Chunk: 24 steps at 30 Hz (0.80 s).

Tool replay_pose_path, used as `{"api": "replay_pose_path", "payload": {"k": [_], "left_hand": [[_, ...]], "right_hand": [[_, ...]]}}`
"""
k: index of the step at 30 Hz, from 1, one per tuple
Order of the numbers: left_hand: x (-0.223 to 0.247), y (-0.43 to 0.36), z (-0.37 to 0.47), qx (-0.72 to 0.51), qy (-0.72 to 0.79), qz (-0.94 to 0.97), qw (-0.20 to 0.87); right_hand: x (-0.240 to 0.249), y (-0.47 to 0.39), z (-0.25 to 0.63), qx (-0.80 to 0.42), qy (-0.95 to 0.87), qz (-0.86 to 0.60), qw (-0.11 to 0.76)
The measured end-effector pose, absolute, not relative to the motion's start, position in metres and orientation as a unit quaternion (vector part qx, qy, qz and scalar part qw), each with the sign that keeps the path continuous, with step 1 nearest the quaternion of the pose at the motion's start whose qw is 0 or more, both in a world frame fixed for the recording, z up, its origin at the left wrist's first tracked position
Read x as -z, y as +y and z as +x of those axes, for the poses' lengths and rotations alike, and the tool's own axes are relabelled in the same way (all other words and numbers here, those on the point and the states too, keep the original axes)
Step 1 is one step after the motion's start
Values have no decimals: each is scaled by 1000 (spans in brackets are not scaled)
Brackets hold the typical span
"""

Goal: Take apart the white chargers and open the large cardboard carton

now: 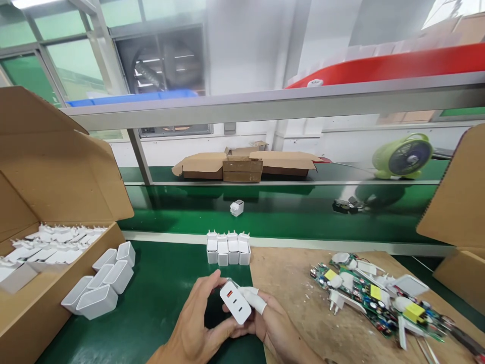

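Observation:
A white charger piece (235, 302) with a red port and two dark slots on its face is held between both hands at the lower centre. My left hand (202, 318) grips it from the left, thumb below and fingers at its upper edge. My right hand (271, 321), with white covers on two fingertips, holds its right side. Just beyond the hands, several white charger housings with plugs on top (228, 248) stand in a row. Several white empty housings (104, 283) lie at the left on the green mat.
An open cardboard box (56, 283) of white parts is at left. Green circuit boards (379, 293) and tools lie on a brown board (288, 283) at right. One white piece (237, 208) sits on the green belt (182, 217). A green fan (403, 155) stands behind.

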State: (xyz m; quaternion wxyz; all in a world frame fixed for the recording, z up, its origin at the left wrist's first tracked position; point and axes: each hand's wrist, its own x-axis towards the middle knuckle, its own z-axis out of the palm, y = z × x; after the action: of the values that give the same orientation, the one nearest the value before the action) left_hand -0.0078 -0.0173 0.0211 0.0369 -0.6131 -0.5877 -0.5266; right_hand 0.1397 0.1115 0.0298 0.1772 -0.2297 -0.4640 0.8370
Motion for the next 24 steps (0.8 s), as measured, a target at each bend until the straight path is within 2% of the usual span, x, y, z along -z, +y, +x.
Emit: {"api": "replay_pose_path", "payload": {"k": [2,4,7,10,13,18,24], "left_hand": [[-23,-18,-8,516,-591,-619,45],[-24,-19,-9,494,-599,-628,59],[-25,-20,-13,447,-618,-643,67],[-23,-21,-16,422,-623,-655,68],[-21,-21,-17,412,-610,-670,91],[-20,-24,-13,339,-600,-708,154],[-11,-24,-9,260,-610,-719,209]], "right_hand": [[-28,114,141,-815,-499,-226,186],[-29,116,146,-741,-588,-231,228],[-33,117,157,-526,-769,-216,291],[-35,115,166,-375,-860,-209,278],[-34,113,169,-335,-869,-242,271],[-38,113,167,-325,-890,-158,278],[-34,112,164,-327,-882,-159,301]]}}
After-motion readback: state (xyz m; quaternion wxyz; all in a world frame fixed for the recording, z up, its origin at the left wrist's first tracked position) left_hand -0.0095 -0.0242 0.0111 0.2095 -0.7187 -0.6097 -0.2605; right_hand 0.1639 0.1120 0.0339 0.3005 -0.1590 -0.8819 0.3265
